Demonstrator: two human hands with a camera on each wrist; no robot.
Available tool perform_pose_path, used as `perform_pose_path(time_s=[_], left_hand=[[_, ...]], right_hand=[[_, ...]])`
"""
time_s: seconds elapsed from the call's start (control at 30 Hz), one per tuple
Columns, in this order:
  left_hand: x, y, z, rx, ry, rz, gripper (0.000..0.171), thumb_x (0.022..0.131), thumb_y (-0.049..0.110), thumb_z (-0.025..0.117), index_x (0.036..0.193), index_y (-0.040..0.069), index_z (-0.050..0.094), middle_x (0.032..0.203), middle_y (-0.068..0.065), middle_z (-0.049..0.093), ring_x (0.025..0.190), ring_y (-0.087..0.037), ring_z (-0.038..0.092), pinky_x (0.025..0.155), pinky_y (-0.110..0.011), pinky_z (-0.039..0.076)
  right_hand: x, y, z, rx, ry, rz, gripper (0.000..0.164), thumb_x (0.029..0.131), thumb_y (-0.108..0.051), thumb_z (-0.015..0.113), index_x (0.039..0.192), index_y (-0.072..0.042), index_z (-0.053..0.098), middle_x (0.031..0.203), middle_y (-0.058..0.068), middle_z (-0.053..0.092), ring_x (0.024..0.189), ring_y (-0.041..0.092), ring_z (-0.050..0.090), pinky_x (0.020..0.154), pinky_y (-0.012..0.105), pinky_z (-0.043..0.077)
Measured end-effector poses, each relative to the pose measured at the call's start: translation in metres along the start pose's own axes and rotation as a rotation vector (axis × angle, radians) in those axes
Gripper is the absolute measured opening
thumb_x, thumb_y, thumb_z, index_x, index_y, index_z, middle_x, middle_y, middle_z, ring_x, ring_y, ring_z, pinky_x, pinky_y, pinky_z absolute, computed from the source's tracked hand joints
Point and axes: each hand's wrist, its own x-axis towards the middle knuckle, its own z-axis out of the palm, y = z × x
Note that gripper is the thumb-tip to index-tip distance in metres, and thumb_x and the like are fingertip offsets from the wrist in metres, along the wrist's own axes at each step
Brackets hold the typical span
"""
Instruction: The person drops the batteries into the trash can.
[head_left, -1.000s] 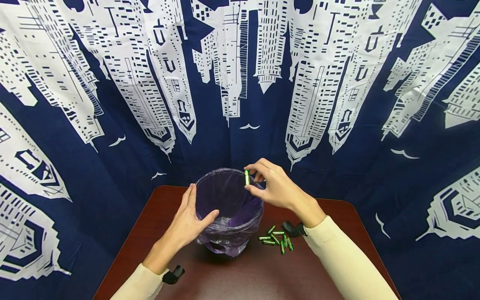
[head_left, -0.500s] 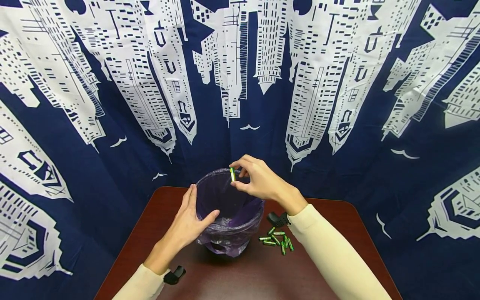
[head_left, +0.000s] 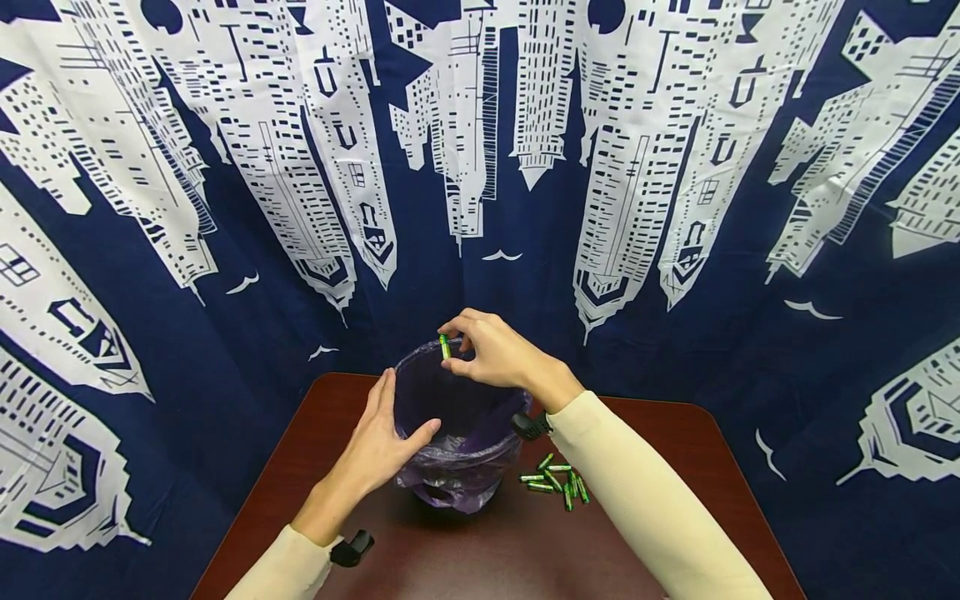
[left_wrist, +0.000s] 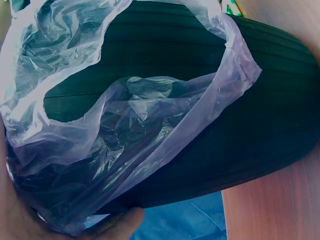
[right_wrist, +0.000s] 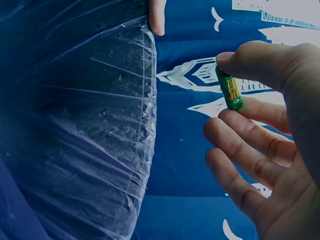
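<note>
Between thumb and fingertip, my right hand (head_left: 495, 354) pinches a small green battery (head_left: 446, 347) by its two ends, over the far part of the bin's opening. The same battery (right_wrist: 230, 90) shows a yellow label in the right wrist view, the other fingers loosely bent below it. My left hand (head_left: 375, 437) rests against the left side of a bin (left_wrist: 285, 105), fingers straight along the rim and thumb spread toward the front. A thin purple plastic bag (head_left: 468, 467) lines the bin and folds over its rim. The bin's bottom is too dark to make out.
Several green batteries (head_left: 553, 480) lie in a loose pile on the reddish-brown table (head_left: 480, 558), right of the bin. A dark blue curtain (head_left: 480, 292) printed with white buildings hangs behind and around the table. Black straps with camera mounts sit on both wrists.
My right hand has moved left with the battery, from the right rim to above the far part of the opening. The left hand stays in place against the bin.
</note>
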Motion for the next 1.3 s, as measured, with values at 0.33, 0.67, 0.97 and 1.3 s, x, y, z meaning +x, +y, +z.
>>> perform_pose_path(time_s=[0.33,0.67,0.97,1.3], left_hand=[[-0.003,-0.001,0.002,-0.006,0.012,0.002,0.128,0.102,0.064,0.08,0.188,0.005,0.004,0.197,-0.021,0.009,0.177,-0.052,0.032,0.139,-0.073,0.036],[-0.005,0.001,0.001,-0.015,0.018,0.006,0.128,0.102,0.062,0.081,0.188,0.005,0.004,0.197,-0.02,0.009,0.178,-0.052,0.031,0.139,-0.073,0.035],[-0.005,0.002,0.002,-0.017,0.014,0.003,0.128,0.102,0.062,0.081,0.188,0.006,0.005,0.197,-0.021,0.009,0.178,-0.053,0.032,0.138,-0.074,0.035],[-0.004,0.003,0.0,-0.001,0.03,0.021,0.126,0.102,0.064,0.08,0.187,0.002,0.01,0.196,-0.024,0.013,0.177,-0.054,0.031,0.138,-0.074,0.035]], right_hand=[[0.005,-0.002,0.011,-0.016,-0.088,0.085,0.056,0.107,-0.038,0.087,0.152,-0.006,0.074,0.142,0.012,0.077,0.118,0.028,0.082,0.105,0.046,0.069],[-0.009,-0.004,0.004,-0.036,-0.081,0.098,0.054,0.109,-0.036,0.086,0.154,-0.007,0.074,0.146,0.011,0.076,0.122,0.03,0.081,0.103,0.049,0.069],[-0.031,0.001,-0.007,-0.048,-0.019,0.083,0.047,0.109,-0.031,0.085,0.151,-0.01,0.077,0.141,0.008,0.077,0.119,0.028,0.082,0.097,0.047,0.07],[-0.056,0.012,-0.016,-0.06,0.078,0.059,0.04,0.109,-0.027,0.085,0.146,-0.011,0.08,0.135,0.007,0.079,0.113,0.027,0.081,0.091,0.046,0.068]])
